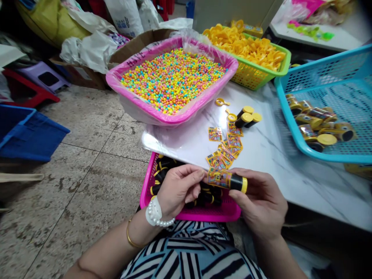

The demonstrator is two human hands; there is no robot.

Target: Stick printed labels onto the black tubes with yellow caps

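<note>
My right hand (263, 201) grips a small black tube with a yellow cap (238, 183) at the capped end. A printed orange label sleeve (218, 178) sits over the tube's other end, toward the left. At the sleeve's left edge my left hand (183, 186) pinches with thumb and forefinger. Both hands are above a pink basket (225, 215) of black tubes with yellow ends, on my lap. More flat printed labels (222, 155) lie spread on the white table (180, 141) just beyond. Three black tubes with yellow caps (247, 118) stand upright behind the labels.
A pink tray (174, 121) holds small coloured candy balls. Behind it, a green basket (286, 64) is heaped with yellow plastic parts. A blue basket (302, 149) at right contains labelled tubes. Yellow ring pieces (231, 117) lie near the upright tubes. A blue bin (29, 135) stands at left.
</note>
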